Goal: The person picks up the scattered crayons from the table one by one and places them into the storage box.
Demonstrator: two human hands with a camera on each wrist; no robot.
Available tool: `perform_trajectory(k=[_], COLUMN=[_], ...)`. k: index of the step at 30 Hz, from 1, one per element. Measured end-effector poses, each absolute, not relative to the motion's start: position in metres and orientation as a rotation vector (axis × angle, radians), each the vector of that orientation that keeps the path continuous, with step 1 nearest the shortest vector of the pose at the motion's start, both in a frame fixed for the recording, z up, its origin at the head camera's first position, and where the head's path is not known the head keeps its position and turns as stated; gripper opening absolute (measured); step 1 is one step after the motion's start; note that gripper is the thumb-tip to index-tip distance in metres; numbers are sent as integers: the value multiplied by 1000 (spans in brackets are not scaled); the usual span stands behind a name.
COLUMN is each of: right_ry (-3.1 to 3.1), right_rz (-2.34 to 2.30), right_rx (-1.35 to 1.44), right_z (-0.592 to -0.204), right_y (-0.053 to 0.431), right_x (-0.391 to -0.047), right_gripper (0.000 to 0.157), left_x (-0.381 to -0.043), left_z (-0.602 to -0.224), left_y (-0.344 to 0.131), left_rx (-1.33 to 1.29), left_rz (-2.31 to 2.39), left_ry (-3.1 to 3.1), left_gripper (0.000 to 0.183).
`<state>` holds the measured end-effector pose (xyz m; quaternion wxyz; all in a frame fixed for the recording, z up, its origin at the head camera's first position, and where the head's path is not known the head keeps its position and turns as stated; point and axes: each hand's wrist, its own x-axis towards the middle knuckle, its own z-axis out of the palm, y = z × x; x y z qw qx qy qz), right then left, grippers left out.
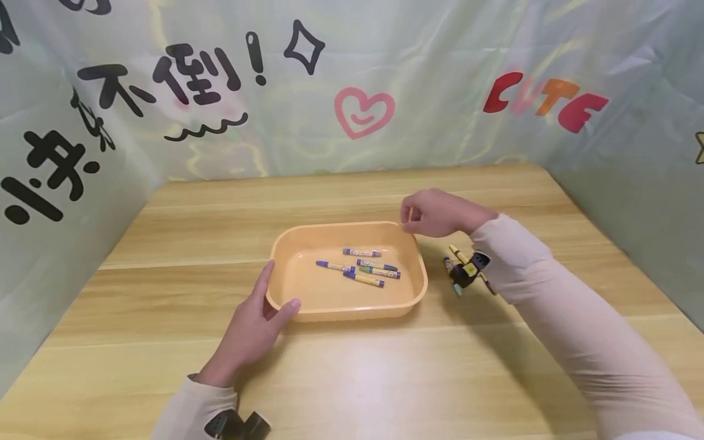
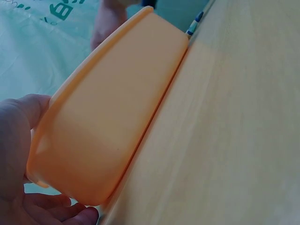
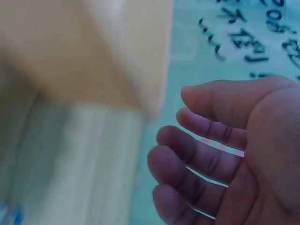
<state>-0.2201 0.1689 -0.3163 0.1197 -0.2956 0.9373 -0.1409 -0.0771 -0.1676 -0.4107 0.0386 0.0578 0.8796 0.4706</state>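
An orange plastic tray [image 1: 324, 313] stands on the wooden table with several crayons [image 1: 363, 279] lying in it, in paper wrappers. My left hand [image 1: 253, 327] holds the tray's near left corner, thumb over the rim and fingers against the outer wall; in the left wrist view the tray's side [image 2: 103, 103] fills the middle. Just past the far right corner of the tray hovers my right hand [image 1: 437, 212]. Its fingers [image 3: 197, 145] are loosely curled, with nothing between them in the right wrist view.
More crayons [image 1: 455, 250] lie on the table right of the tray, partly hidden by the right wrist's camera [image 1: 467, 272]. A printed cloth [image 1: 434, 79] with lettering and a pink heart hangs behind the table [image 1: 192, 244] and along both sides.
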Motion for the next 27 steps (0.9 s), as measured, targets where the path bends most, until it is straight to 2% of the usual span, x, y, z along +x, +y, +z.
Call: perform_trajectory(k=[12, 19, 27], right_ry=[2697, 2653, 2651], right_rz=[-280, -247, -244], right_rx=[-618, -500, -522], right_z=[-348, -357, -364], right_y=[241, 250, 251], right_x=[-209, -210, -214], right_gripper=[22, 44, 42], left_x=[-78, -79, -79], left_z=[-412, -411, -412], left_y=[-168, -168, -168], left_rx=[181, 190, 163], left_rz=[1450, 1468, 1469], left_ry=[2695, 2685, 2674], left_gripper=[88, 88, 88])
